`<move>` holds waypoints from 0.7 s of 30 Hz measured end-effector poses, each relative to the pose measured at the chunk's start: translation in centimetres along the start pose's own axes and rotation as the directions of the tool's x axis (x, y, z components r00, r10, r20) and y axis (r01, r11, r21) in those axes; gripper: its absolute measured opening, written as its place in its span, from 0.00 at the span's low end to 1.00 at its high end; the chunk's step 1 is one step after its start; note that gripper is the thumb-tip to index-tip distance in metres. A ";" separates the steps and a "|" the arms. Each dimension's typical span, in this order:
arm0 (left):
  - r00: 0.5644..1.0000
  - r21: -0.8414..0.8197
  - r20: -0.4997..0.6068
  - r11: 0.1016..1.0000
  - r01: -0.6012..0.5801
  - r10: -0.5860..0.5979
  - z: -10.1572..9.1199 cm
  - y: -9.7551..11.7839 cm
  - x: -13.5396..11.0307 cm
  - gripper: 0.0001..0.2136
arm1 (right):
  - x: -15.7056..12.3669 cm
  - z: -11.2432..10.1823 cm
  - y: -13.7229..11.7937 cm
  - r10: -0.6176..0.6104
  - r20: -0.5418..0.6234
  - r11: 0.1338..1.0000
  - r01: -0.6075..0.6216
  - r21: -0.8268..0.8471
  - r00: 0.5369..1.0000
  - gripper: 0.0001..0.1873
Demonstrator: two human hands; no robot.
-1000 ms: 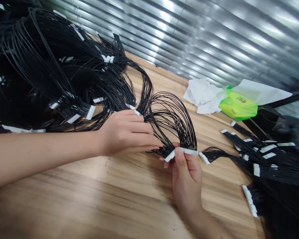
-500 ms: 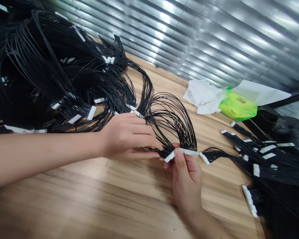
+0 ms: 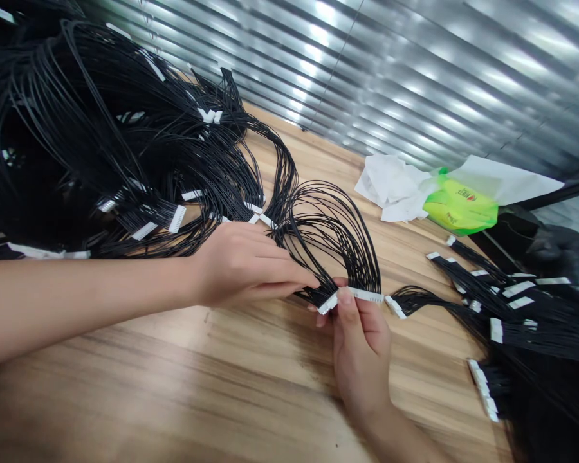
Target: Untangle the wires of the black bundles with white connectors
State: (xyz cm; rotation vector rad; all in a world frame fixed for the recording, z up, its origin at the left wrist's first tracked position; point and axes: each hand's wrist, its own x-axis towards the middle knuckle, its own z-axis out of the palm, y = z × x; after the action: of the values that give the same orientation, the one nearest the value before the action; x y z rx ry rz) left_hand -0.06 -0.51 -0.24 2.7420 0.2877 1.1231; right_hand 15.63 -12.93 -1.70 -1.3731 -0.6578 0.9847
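Note:
A wire harness of looped black wires (image 3: 361, 247) arches over the table. At its near end are two white connectors, one tilted (image 3: 328, 303) and one lying flatter (image 3: 369, 296). My right hand (image 3: 359, 347) pinches both where they meet, thumb on top, with its fingertips showing underneath. From the left, my left hand (image 3: 251, 263) reaches over, fingers drawn together on the black wires just behind the tilted connector; its thumb is mostly hidden. Another white connector (image 3: 395, 307) lies just right of my right hand.
A large heap of black harnesses (image 3: 77, 128) with white connectors fills the left side. More harnesses (image 3: 545, 341) lie on the right. White paper (image 3: 395, 186) and a green plastic packet (image 3: 460, 206) rest toward the back, before a ribbed metallic wall (image 3: 415, 77).
My left hand has shifted slightly right, and its fingers have closed together on the wires near the tilted connector. My right hand keeps its hold without visible movement.

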 end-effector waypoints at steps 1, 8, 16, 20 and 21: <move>1.000 0.014 -0.015 1.000 -0.002 0.003 0.0 -0.1 0.0 0.06 | 0.0 0.0 0.0 0.004 0.003 1.000 -0.004 0.003 1.000 0.13; 0.999 0.012 0.037 1.000 0.027 -0.028 -0.1 0.1 0.2 0.05 | 0.0 0.0 -0.1 -0.009 0.002 1.000 0.009 -0.024 1.000 0.13; 0.991 -0.008 0.071 0.993 0.114 -0.114 0.0 0.3 -0.1 0.07 | 0.0 -0.1 0.0 -0.017 0.015 1.000 0.017 -0.019 1.000 0.12; 0.984 -0.026 0.088 0.987 0.157 -0.154 -0.1 0.5 -0.1 0.07 | 0.0 -0.1 0.1 -0.021 0.022 0.999 0.022 -0.026 1.000 0.12; 0.977 -0.038 0.116 0.982 0.187 -0.182 -0.1 0.6 0.0 0.08 | 0.0 -0.1 0.2 -0.024 0.024 0.999 0.024 -0.027 0.999 0.12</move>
State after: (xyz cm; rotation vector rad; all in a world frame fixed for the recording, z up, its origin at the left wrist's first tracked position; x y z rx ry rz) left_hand -0.09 -1.09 -0.02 2.6583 0.4819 0.9137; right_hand 15.73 -13.01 -1.89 -1.3762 -0.7066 0.9778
